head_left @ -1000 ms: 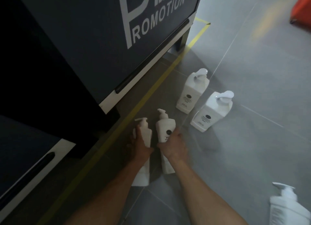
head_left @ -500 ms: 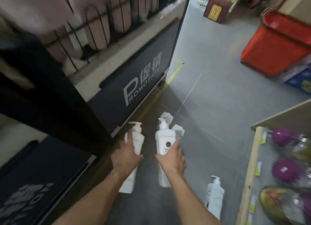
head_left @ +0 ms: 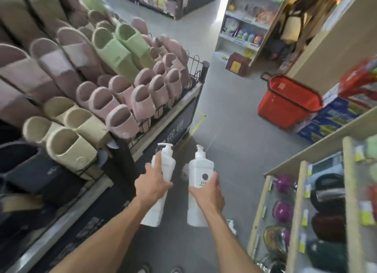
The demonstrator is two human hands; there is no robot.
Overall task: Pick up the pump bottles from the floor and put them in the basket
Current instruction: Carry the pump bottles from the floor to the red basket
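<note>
Holding left bottle [head_left: 168, 164], right bottle [head_left: 199, 166] with dark round logo [head_left: 205, 176].

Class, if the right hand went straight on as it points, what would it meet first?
Probably bare floor: the right hand, gripping a pump bottle, aims left of the red basket; depth unclear.

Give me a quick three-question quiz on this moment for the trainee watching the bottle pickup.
1. True or false: the left hand holds the left bottle and the right hand holds the right bottle, both with pumps pointing up.
2. Where is the red basket?
A. On the floor ahead, to the right
B. Hanging from the left forearm
C. Between the two hands
3. Fill in: the display rack on the left is stocked with ____.

Key: 1 true; 2 A; 3 slippers.
</note>
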